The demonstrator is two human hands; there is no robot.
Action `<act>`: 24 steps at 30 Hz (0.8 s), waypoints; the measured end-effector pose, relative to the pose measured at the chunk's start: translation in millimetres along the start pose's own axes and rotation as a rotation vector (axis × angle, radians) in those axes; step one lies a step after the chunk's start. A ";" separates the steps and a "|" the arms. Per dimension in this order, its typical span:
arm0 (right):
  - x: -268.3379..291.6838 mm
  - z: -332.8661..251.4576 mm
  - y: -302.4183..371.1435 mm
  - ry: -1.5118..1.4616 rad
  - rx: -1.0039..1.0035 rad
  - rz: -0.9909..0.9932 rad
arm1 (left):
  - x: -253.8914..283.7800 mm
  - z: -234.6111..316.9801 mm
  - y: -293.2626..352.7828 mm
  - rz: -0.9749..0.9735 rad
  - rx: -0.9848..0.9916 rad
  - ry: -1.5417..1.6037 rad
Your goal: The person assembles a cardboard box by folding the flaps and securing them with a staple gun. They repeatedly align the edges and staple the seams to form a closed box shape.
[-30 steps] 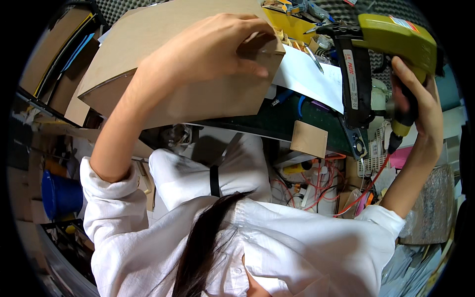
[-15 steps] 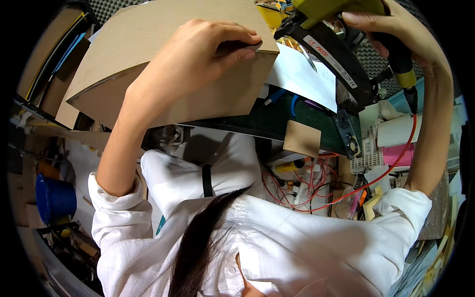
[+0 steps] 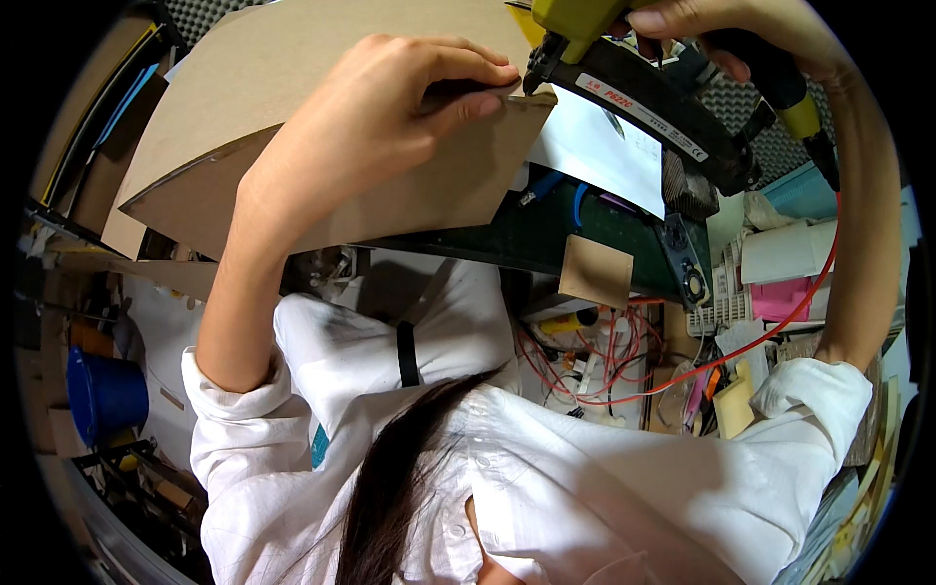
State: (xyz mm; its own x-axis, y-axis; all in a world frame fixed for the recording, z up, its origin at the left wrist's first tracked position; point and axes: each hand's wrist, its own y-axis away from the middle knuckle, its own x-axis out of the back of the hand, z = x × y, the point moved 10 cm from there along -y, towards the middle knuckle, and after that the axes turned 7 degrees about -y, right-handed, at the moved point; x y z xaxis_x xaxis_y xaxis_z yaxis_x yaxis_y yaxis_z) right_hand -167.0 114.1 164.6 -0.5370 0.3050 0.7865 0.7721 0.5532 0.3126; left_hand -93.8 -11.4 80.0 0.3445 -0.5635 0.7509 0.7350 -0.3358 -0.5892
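A large brown fiberboard piece (image 3: 263,73) with a curved edge lies across the work surface, and a second brown panel (image 3: 429,190) slopes down from its near edge. My left hand (image 3: 375,112) is closed in a pinch on that edge close to the right corner, thumb below and fingers above. At the upper right my right hand (image 3: 746,29) grips the handle of a yellow-and-black air nail gun (image 3: 648,112). Its nose is at the board's corner, just right of my left fingertips; whether it touches is unclear. A red air hose (image 3: 760,343) runs from the handle.
Under the gun lie a white sheet (image 3: 603,136) and blue-handled tools (image 3: 580,203) on a dark green surface (image 3: 468,244). A small square board (image 3: 596,272) sits at its front edge. Tangled red hoses (image 3: 609,363) hang below. A blue bucket (image 3: 107,395) stands left.
My right hand has brought the nail gun leftward and down, its nose now at the board's corner by my left fingers. The board and left hand have shifted only slightly.
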 end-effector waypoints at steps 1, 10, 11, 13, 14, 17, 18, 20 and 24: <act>-0.1 -0.7 0.0 0.024 -0.006 0.015 | -0.2 0.0 0.2 0.005 -0.004 -0.006; 0.3 -2.6 -3.4 0.069 0.007 0.044 | 1.4 1.7 -0.4 0.032 -0.035 -0.069; -0.1 -3.7 -3.0 0.048 0.012 0.029 | 0.9 0.2 0.0 0.028 -0.024 -0.054; -0.7 -5.2 -3.0 0.034 0.016 0.024 | -0.5 -2.7 0.5 0.021 -0.001 -0.024; -0.5 -6.1 -3.1 0.042 0.016 0.035 | -0.5 -3.0 0.7 0.025 0.006 -0.013; 0.3 -4.4 -4.8 0.046 0.004 0.043 | 0.1 -2.7 1.3 0.046 0.010 0.015; -0.9 -5.0 -7.4 0.049 0.013 0.028 | 0.9 -3.2 2.1 0.060 0.003 0.019; -3.5 -8.3 -13.7 0.061 0.050 -0.013 | 3.4 -3.3 5.3 0.078 -0.002 0.012; 0.5 -6.4 -12.3 0.054 0.051 -0.049 | 6.6 3.2 2.4 0.090 -0.044 0.000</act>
State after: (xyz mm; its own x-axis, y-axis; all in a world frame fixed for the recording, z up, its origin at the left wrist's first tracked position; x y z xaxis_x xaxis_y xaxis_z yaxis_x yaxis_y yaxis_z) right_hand -174.6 102.5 164.6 -0.5531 0.2350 0.7993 0.7267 0.6053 0.3249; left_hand -87.9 -13.5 84.6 0.4081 -0.5927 0.6944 0.6746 -0.3168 -0.6668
